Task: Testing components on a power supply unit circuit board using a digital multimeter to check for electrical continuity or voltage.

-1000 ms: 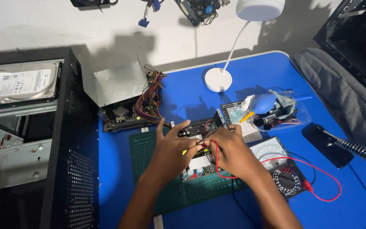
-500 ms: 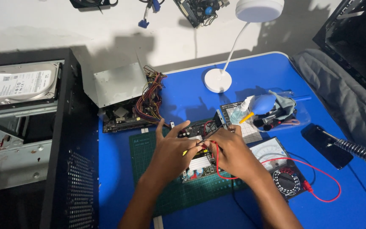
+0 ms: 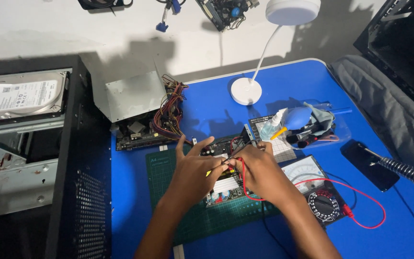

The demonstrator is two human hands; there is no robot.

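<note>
A dark circuit board [image 3: 225,186] with a silver heatsink lies on a green cutting mat [image 3: 206,218] on the blue table [image 3: 283,76]. My left hand [image 3: 192,172] rests on the board and pinches a thin black probe. My right hand [image 3: 259,172] holds a red-tipped probe against the board; its red wire [image 3: 360,225] runs to an analog multimeter [image 3: 318,194] at the right.
A power supply with bundled wires [image 3: 142,112] sits at the back left beside an open black computer case [image 3: 25,158] with a hard drive [image 3: 22,96] on top. A white desk lamp [image 3: 246,90], a clear bag of cleaning tools [image 3: 307,124], a black phone [image 3: 370,165] and a soldering iron stand [image 3: 408,170] are at the right.
</note>
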